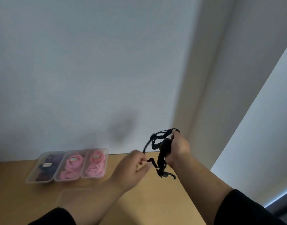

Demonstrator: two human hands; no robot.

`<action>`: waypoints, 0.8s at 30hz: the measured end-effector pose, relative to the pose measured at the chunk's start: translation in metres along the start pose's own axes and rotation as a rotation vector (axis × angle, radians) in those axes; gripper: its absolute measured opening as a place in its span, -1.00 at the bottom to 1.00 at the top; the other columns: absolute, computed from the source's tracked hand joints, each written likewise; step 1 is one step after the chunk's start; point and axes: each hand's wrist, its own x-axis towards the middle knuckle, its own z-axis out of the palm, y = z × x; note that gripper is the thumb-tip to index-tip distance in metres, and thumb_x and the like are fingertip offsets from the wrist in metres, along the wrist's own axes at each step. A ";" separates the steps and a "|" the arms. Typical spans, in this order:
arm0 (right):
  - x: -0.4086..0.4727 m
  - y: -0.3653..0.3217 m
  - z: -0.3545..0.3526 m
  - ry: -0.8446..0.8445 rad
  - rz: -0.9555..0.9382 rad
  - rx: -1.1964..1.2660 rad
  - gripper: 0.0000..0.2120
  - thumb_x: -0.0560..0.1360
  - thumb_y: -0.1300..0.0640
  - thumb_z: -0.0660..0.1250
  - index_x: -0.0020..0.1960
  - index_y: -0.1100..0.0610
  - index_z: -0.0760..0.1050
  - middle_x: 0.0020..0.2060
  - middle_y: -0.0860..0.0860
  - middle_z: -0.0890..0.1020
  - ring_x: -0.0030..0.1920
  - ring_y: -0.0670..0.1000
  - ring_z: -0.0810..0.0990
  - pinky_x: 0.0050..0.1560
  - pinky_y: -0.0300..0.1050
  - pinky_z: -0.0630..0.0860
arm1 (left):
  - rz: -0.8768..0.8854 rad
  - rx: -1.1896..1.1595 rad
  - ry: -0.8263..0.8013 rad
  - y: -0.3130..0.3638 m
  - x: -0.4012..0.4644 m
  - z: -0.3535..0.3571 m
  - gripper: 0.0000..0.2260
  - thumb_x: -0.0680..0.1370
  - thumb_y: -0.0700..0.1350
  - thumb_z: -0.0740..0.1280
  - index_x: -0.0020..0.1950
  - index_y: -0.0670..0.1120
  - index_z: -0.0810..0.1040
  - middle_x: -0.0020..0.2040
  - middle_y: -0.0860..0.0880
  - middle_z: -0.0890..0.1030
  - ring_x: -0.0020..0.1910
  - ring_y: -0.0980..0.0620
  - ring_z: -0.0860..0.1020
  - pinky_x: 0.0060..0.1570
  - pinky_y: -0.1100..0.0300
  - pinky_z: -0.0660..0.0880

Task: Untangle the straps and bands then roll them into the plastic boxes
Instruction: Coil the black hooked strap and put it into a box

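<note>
Head view, blurred by motion. Both hands raised above a tan wooden worktop [163, 200], in front of a pale wall [90, 62].

Right hand [177, 149]: grip closed in a fist round a bunched tangle of black straps [163, 153]. The tangle is held in the air, clear of the worktop. Loops stick out above and left of the fist; a knotted tail hangs below it, ending in a curled loose end.

Left hand [133, 164]: fingertips drawn together, pinching a dark strap end that leads off the tangle. A thin black arc of strap runs from this hand up to the loops by the right fist. Blur hides just how the fingers sit on it. The 2 hands are near each other, the tangle between them.

Dark sleeves on both forearms, pushed back from the wrists.

At the back left of the worktop, 3 clear plastic boxes stand side by side against the wall, touching or nearly so. The left box [44, 167] holds dark purple and black rolled bands. The middle box [71, 165] and the right box [95, 162] each hold pink rolled bands. Each has a small label; the text is unreadable.

Nearer the person, a 4th clear box [74, 197] shows only as a faint outline on the worktop; contents cannot be told.

A soft shadow lies on the wall above the hands.
</note>
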 end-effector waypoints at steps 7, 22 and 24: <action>0.001 0.004 0.006 -0.075 0.012 0.069 -0.75 0.66 0.14 0.16 -0.18 0.17 0.27 -0.52 0.14 0.45 -0.47 0.14 0.48 -0.15 0.03 0.42 | -0.214 -0.054 -0.176 0.031 0.012 0.025 -0.73 0.47 0.11 0.43 0.06 0.11 0.42 -0.02 0.22 0.54 -0.10 0.33 0.53 -0.24 0.36 0.42; 0.056 0.015 -0.027 -0.022 0.015 -0.550 -0.56 0.58 -0.19 0.28 0.00 0.21 0.61 -0.34 0.05 0.51 -0.44 0.01 0.38 -0.41 -0.17 0.33 | -0.364 -0.293 -0.240 0.053 0.076 -0.035 -0.76 0.57 0.06 0.27 -0.08 -0.10 0.57 -0.33 -0.03 0.48 -0.48 -0.13 0.49 -0.31 0.05 0.49; 0.060 0.015 -0.033 0.011 -0.008 -0.710 -0.42 0.61 -0.31 0.12 0.09 0.19 0.59 -0.26 0.07 0.54 -0.36 0.04 0.43 -0.33 -0.13 0.39 | -0.341 -0.269 -0.234 0.061 0.086 -0.044 -0.77 0.54 0.13 0.32 -0.08 -0.03 0.58 -0.31 0.00 0.49 -0.46 -0.13 0.50 -0.32 0.07 0.48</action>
